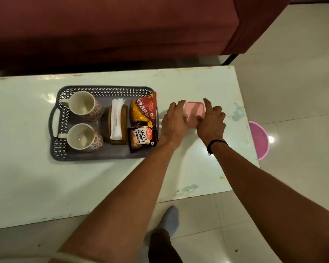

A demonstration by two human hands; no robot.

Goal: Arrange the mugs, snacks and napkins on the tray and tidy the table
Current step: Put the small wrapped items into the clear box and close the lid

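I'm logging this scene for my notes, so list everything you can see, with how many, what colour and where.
Tray: one, grey, perforated rim, left-centre of table.
Mugs: two, white with red flower pattern, upright, left part of tray.
Napkin holder: one, brown with white napkins, middle of tray.
Aloo bhujia packet: one, red and yellow, right part of tray, far end.
Salted peanuts packet: one, dark, right part of tray, near end.
Box: one, pink lid, on table right of tray.
Table: one, pale green-white, glossy.
Sofa: one, maroon, behind table.
Tub: one, pink, on floor right of table.
Left hand: on box's left side.
Right hand: on box's right side, black wristband.
Foot: one, grey sock, on floor.
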